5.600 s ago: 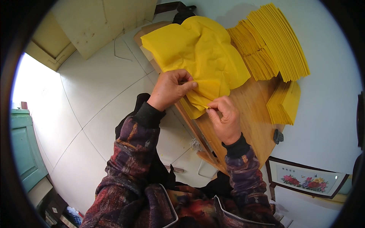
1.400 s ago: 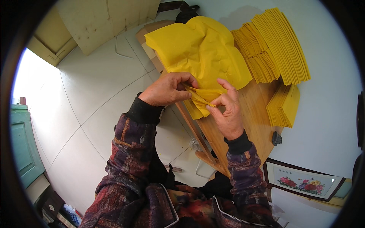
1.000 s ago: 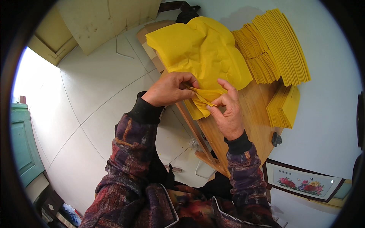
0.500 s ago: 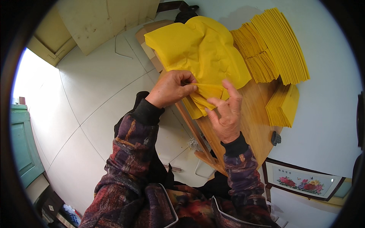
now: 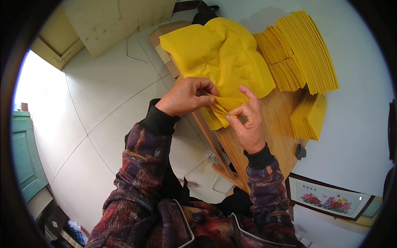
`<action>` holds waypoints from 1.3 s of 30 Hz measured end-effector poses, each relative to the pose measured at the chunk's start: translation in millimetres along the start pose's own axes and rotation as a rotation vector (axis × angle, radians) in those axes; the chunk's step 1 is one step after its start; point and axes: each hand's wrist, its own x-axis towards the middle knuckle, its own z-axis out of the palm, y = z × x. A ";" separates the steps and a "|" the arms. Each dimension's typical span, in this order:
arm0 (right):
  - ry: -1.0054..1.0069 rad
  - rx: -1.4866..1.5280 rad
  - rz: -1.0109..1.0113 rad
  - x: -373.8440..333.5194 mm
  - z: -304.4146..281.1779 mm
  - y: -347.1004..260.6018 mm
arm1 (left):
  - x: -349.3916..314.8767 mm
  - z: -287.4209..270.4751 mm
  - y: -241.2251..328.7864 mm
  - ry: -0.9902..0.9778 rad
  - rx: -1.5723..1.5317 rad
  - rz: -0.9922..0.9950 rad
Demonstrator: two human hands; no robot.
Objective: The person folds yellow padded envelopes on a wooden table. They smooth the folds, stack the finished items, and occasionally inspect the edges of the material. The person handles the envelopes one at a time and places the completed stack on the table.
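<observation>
A large yellow sheet point(image 5: 223, 53), soft and creased like fabric or thick paper, lies over the far part of the wooden table point(image 5: 273, 124). My left hand point(image 5: 188, 97) pinches its near edge, where the material is folded into narrow layers. Thumb and forefinger of my right hand point(image 5: 250, 126) close on the corner of the same folded edge; the other fingers are raised. More yellow layers hang below the hands at the table's left edge. Whether the folded part is one piece with the large sheet I cannot tell.
Folded yellow stacks stand along the wall: a tall one point(image 5: 310, 51), a bundled one point(image 5: 281, 58) and a smaller one point(image 5: 309, 117). A small dark object point(image 5: 300, 151) sits at the table's right edge. A framed flower picture point(image 5: 328, 196) is at lower right.
My right thumb and forefinger have come together on the folded yellow edge; before, they were spread apart beside it. My left hand keeps its pinch in nearly the same place.
</observation>
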 end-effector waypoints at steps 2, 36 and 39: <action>0.002 -0.002 -0.001 0.1 -0.1 0.5 | -1.5 -2.7 0.8 -0.028 0.010 0.002; -0.009 0.087 0.053 1.1 0.0 8.3 | 1.4 0.0 -1.7 0.019 -0.077 -0.055; -0.009 0.092 0.055 1.1 -0.1 8.1 | 1.6 -0.1 -2.3 0.018 -0.081 -0.060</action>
